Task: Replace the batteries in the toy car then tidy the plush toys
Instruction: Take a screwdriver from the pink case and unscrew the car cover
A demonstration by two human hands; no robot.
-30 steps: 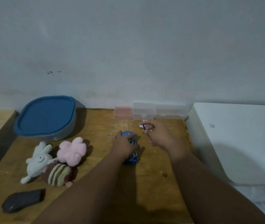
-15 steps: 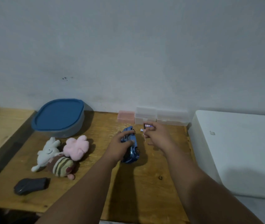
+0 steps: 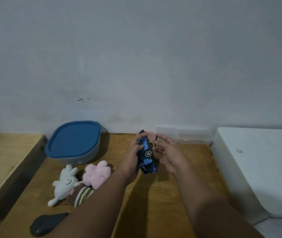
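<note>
My left hand (image 3: 131, 163) grips the shiny blue toy car (image 3: 146, 152) and holds it off the wooden table (image 3: 155, 203), tipped on its side with one wheel facing me. Just right of the car, my right hand (image 3: 170, 155) pinches a small dark tool (image 3: 156, 138) at its fingertips; most of the tool is hidden. To the left lie three plush toys in a heap: a white one (image 3: 64, 182), a pink one (image 3: 97, 172) and a brown striped one (image 3: 82, 196), which my left forearm partly covers.
A grey container with a blue lid (image 3: 73, 141) stands at the back left. Small clear boxes (image 3: 166, 134) and a pink box (image 3: 152, 136) line the wall. A dark object (image 3: 47, 224) lies at the front left. A white surface (image 3: 260, 169) borders the table's right side.
My left hand has lifted the car off the table and turned it onto its side. My right hand has come closer beside it. The view has shifted towards the left.
</note>
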